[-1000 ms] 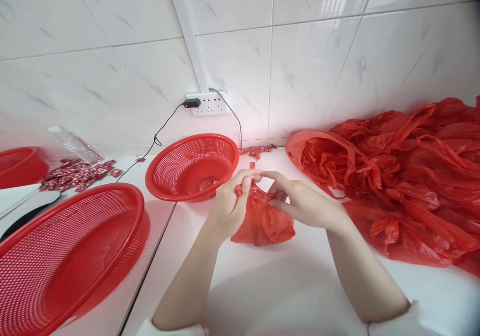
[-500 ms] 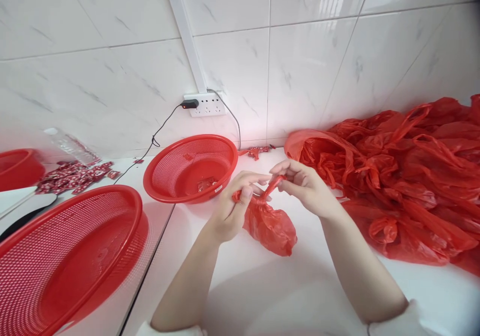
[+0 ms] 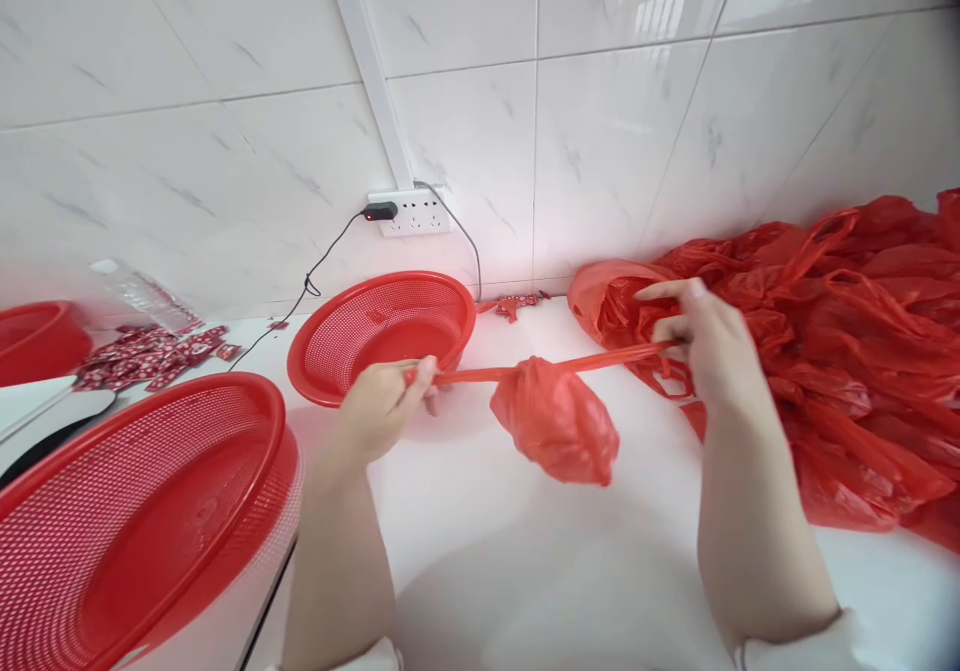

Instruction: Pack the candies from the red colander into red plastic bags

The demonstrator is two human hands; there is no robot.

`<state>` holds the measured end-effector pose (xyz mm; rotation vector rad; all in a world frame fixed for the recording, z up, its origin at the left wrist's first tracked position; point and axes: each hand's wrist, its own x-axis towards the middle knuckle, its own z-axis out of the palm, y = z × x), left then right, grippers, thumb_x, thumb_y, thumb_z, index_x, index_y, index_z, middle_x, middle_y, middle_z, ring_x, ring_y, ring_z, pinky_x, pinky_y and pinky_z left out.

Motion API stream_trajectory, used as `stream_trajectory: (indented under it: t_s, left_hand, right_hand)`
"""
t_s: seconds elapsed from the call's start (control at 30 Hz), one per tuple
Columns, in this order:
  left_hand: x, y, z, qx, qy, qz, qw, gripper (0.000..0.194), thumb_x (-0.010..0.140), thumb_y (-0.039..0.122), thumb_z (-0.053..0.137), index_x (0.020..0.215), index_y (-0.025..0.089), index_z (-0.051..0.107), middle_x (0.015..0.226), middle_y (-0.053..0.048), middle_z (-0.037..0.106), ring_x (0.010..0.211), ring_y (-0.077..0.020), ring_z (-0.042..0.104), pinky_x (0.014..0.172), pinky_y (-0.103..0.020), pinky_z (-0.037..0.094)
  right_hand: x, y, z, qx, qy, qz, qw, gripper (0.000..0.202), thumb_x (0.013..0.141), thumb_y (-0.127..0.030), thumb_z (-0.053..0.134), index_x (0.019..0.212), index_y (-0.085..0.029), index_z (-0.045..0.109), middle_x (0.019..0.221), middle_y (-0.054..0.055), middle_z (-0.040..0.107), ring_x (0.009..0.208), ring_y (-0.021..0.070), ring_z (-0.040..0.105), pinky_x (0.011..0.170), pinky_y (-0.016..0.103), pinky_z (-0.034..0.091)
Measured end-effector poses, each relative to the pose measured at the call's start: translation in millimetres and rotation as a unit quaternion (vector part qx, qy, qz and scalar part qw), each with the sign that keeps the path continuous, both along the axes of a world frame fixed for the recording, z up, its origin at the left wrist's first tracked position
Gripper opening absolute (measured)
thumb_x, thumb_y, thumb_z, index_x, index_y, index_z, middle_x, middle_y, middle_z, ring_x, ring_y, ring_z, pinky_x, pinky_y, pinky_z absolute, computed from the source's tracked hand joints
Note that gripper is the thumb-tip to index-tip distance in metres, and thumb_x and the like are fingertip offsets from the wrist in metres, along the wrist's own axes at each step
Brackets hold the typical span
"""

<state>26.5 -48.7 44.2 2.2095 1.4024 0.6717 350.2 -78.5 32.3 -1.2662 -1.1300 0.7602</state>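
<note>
A small red plastic bag (image 3: 559,426) hangs between my hands above the white table, its body bunched and its neck drawn tight. My left hand (image 3: 386,401) is closed on one of its handles, in front of the round red basket. The other handle runs up to the right, pinched in the fingers of my right hand (image 3: 701,336). Both handles are stretched out nearly straight. What fills the bag is hidden by the plastic.
A large red mesh basket (image 3: 150,521) stands at left, a smaller round one (image 3: 382,336) behind my left hand. Red plastic bags (image 3: 847,351) are heaped at right. Small red packets (image 3: 150,351) and a clear bottle (image 3: 142,291) lie at back left. A power strip (image 3: 416,213) is on the wall.
My hands have moved apart, left hand to the left and right hand to the right and up. The bag's handles have gone from bunched to pulled taut.
</note>
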Motion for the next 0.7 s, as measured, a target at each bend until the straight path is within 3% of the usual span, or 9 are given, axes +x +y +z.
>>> stream_trajectory:
  t_s: [0.2, 0.33, 0.4, 0.47, 0.53, 0.6, 0.7]
  left_hand:
    - [-8, 0, 1.5, -0.099, -0.028, 0.002, 0.995, 0.049, 0.094, 0.050, 0.037, 0.080, 0.021, 0.075, 0.092, -0.006, 0.075, 0.088, -0.0233, 0.066, 0.080, -0.029, 0.048]
    - [3, 5, -10.0, -0.096, 0.023, 0.027, 0.995, 0.047, 0.091, 0.053, 0.043, 0.067, 0.021, 0.068, 0.066, -0.004, 0.066, 0.061, -0.0208, 0.061, 0.055, -0.028, 0.040]
    - [7, 7, -15.7, -0.099, 0.068, 0.016, 0.993, 0.046, 0.090, 0.053, 0.045, 0.059, 0.022, 0.061, 0.056, -0.002, 0.056, 0.048, -0.0178, 0.052, 0.047, -0.028, 0.029]
    - [10, 9, -18.1, -0.104, 0.103, -0.021, 0.989, 0.044, 0.090, 0.052, 0.044, 0.060, 0.022, 0.058, 0.058, -0.001, 0.055, 0.048, -0.0173, 0.051, 0.046, -0.027, 0.027]
    - [11, 9, -16.8, -0.102, 0.122, -0.045, 0.986, 0.042, 0.090, 0.052, 0.041, 0.071, 0.022, 0.064, 0.068, -0.003, 0.062, 0.059, -0.0198, 0.058, 0.050, -0.026, 0.033]
    - [11, 8, -13.3, -0.106, 0.133, -0.037, 0.985, 0.042, 0.090, 0.054, 0.040, 0.088, 0.023, 0.068, 0.083, -0.005, 0.068, 0.073, -0.0231, 0.063, 0.059, -0.028, 0.041]
    - [8, 8, -9.2, -0.126, 0.158, 0.002, 0.979, 0.046, 0.089, 0.059, 0.039, 0.107, 0.027, 0.067, 0.101, -0.005, 0.070, 0.091, -0.0261, 0.065, 0.073, -0.032, 0.048]
  right_hand:
    - [22, 1, -3.6, 0.037, -0.058, -0.107, 0.992, 0.040, 0.090, -0.055, 0.050, 0.100, -0.020, 0.067, 0.047, -0.003, 0.047, 0.038, 0.0100, 0.036, 0.038, 0.025, 0.027]
    - [14, 13, -17.5, 0.033, -0.232, -0.130, 0.964, 0.035, 0.091, -0.051, 0.050, 0.095, -0.021, 0.066, 0.056, -0.002, 0.054, 0.044, 0.0125, 0.044, 0.045, 0.026, 0.037]
    - [5, 18, -24.0, 0.019, -0.349, -0.110, 0.930, 0.032, 0.091, -0.046, 0.050, 0.087, -0.020, 0.067, 0.072, 0.005, 0.063, 0.063, 0.0195, 0.057, 0.059, 0.033, 0.046]
    - [-7, 21, -29.2, 0.012, -0.444, -0.082, 0.892, 0.027, 0.090, -0.041, 0.054, 0.085, -0.018, 0.067, 0.103, 0.015, 0.065, 0.097, 0.0303, 0.059, 0.077, 0.045, 0.049]
    - [-25, 21, -32.5, -0.005, -0.496, -0.023, 0.868, 0.027, 0.088, -0.039, 0.057, 0.099, -0.016, 0.067, 0.129, 0.020, 0.054, 0.122, 0.0370, 0.046, 0.091, 0.055, 0.043]
    - [-46, 16, -34.6, -0.047, -0.505, 0.083, 0.858, 0.040, 0.088, -0.045, 0.057, 0.114, -0.015, 0.063, 0.137, 0.021, 0.048, 0.129, 0.0364, 0.040, 0.098, 0.056, 0.039]
    - [-81, 4, -41.0, -0.130, -0.504, 0.265, 0.812, 0.057, 0.079, -0.058, 0.062, 0.118, -0.017, 0.061, 0.125, 0.018, 0.056, 0.118, 0.0345, 0.051, 0.094, 0.052, 0.045]
